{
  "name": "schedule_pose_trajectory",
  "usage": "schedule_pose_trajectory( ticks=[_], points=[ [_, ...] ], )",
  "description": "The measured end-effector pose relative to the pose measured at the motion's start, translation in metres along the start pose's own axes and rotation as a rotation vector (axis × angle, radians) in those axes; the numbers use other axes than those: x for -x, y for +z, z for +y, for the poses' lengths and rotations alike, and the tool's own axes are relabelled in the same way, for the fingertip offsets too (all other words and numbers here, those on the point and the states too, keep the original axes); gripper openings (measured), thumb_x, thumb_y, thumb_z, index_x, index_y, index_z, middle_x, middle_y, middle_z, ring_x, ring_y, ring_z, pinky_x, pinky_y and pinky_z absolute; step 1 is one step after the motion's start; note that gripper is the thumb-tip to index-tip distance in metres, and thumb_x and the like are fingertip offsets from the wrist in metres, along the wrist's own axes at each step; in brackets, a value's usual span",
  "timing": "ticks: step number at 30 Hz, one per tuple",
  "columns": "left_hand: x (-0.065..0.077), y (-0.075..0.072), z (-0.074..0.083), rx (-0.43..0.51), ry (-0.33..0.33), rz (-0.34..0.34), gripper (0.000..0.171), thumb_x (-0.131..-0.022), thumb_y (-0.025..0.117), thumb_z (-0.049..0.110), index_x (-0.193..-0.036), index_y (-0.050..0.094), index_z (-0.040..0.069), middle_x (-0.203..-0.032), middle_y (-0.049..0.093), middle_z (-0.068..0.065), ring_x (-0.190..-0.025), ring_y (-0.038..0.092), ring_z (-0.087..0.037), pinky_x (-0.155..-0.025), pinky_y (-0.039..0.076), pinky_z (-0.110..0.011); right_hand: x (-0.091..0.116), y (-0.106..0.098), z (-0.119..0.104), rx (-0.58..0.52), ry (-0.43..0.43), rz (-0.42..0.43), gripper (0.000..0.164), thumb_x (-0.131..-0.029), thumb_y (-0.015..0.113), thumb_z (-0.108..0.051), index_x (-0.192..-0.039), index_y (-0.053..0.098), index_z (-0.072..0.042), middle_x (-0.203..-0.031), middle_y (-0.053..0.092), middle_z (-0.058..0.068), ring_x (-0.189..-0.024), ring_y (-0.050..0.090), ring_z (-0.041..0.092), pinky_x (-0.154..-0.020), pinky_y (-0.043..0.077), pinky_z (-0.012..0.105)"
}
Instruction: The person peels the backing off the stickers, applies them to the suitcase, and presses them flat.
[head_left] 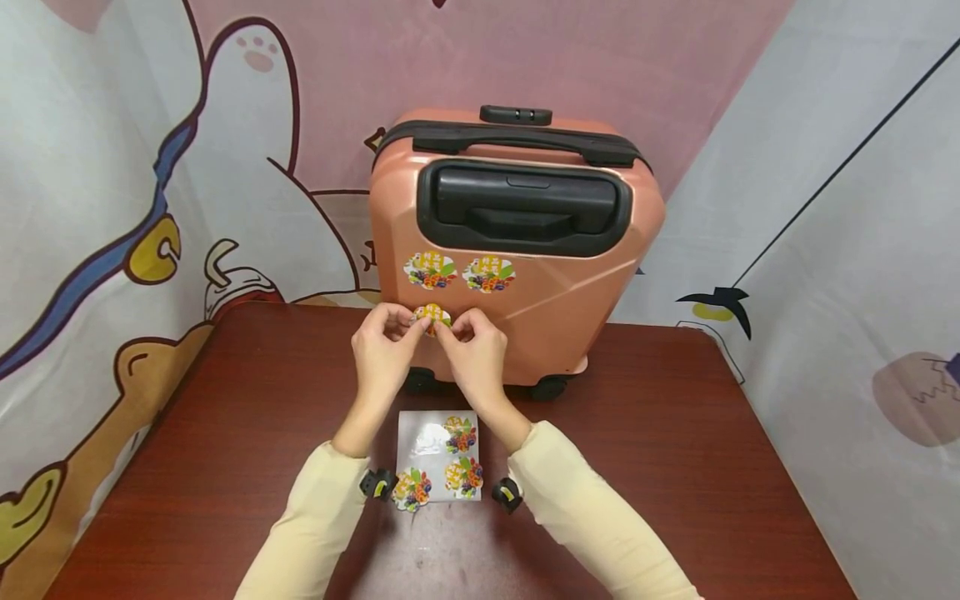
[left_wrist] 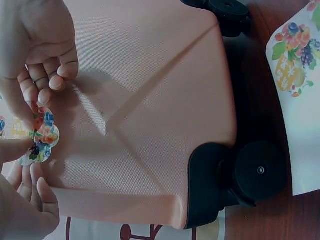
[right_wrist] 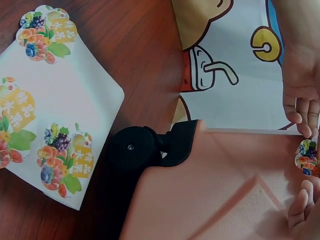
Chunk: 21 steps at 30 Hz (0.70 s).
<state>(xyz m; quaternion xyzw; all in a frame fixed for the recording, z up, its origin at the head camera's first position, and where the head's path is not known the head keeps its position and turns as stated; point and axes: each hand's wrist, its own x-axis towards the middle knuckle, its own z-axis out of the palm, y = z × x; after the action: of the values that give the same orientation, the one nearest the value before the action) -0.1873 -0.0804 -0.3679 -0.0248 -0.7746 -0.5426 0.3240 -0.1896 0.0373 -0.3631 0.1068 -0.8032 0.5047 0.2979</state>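
Observation:
A round fruit sticker (head_left: 432, 317) lies close against the front of a pink suitcase (head_left: 540, 308), below two similar stickers. My left hand (head_left: 384, 346) pinches its left edge between thumb and forefinger. At the opposite edge, my right hand (head_left: 476, 354) pinches it the same way. In the left wrist view both thumbs overlap the sticker (left_wrist: 46, 137), and the other fingers curl loosely by the shell. The right wrist view catches the sticker (right_wrist: 306, 157) between the two hands at its right edge.
The suitcase stands upright on a dark red table (head_left: 637, 467), its black wheels (head_left: 551, 387) at the bottom. Between my forearms lies a white sticker sheet (head_left: 438, 454) with several fruit stickers, one overhanging its corner. A cartoon-printed cloth (head_left: 315, 100) hangs behind and at the sides.

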Motion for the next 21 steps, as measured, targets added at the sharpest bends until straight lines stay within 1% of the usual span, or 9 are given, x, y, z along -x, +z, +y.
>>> schedule_pose_trajectory(
  ticks=[9,14,21],
  points=[
    [-0.0024,0.0014,0.0035,-0.018,0.01,0.05,0.02,-0.076,0.075,0.014,-0.076,0.06,0.001,-0.071,0.058,-0.009,-0.061,0.054,-0.017,-0.055,0.039,-0.021,-0.0051,0.0039,-0.0056,0.041,-0.02,0.038,0.024,-0.074,0.073,-0.009,-0.063,0.052,-0.002,-0.057,0.054,0.006,-0.05,0.05,0.015,-0.048,0.04,0.024],
    [-0.0036,0.0023,0.0055,-0.038,0.023,0.073,0.021,-0.075,0.075,0.014,-0.075,0.06,0.001,-0.07,0.058,-0.009,-0.061,0.055,-0.019,-0.056,0.04,-0.024,-0.0067,0.0052,-0.0066,0.072,-0.029,0.053,0.026,-0.073,0.074,-0.011,-0.062,0.052,-0.003,-0.056,0.053,0.005,-0.049,0.05,0.015,-0.046,0.039,0.024],
    [-0.0042,0.0036,0.0063,-0.053,0.049,0.095,0.022,-0.075,0.076,0.015,-0.074,0.059,0.001,-0.07,0.057,-0.01,-0.06,0.055,-0.021,-0.056,0.042,-0.028,-0.0078,0.0059,-0.0069,0.086,-0.036,0.061,0.028,-0.073,0.074,-0.013,-0.061,0.051,-0.004,-0.055,0.052,0.004,-0.048,0.048,0.015,-0.046,0.038,0.024]
  ],
)
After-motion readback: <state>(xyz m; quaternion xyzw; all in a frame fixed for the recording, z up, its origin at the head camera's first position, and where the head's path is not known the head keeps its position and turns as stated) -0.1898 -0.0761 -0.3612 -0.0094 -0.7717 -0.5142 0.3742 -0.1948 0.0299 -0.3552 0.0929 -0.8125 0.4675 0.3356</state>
